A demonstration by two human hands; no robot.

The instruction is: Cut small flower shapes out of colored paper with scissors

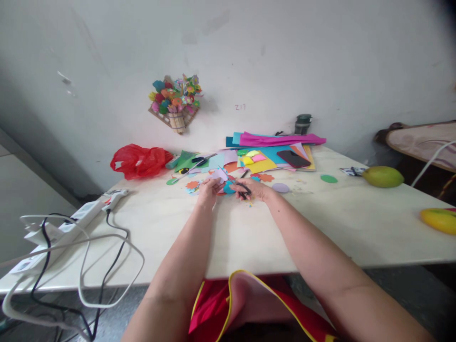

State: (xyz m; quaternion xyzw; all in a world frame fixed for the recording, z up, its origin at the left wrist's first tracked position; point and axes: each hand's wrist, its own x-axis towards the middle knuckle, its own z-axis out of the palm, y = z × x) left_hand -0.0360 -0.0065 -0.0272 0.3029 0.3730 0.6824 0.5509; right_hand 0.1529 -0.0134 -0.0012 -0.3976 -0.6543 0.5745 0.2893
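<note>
My left hand (pixel 211 189) pinches a small piece of light purple paper (pixel 221 175) above the table. Black-handled scissors (pixel 243 189) sit in my right hand (pixel 254 190), with the fingers wrapped round the handles. The blades point up and left, at the edge of the purple paper; whether they touch it I cannot tell. Orange flower-shaped cutouts (pixel 193 184) and blue paper pieces (pixel 229 187) lie around and beneath my hands. To the right rests a light purple paper oval (pixel 280 187), and further off a green one (pixel 328 178). Tiny paper scraps are scattered near my right hand.
Coloured paper sheets (pixel 265 166) with a dark phone (pixel 294 159) lie behind my hands. A second pair of scissors (pixel 201 161) and a red plastic bag (pixel 137 160) are left of them. Power strips (pixel 60 235) with loose cables occupy the left. A mango (pixel 383 176) is right.
</note>
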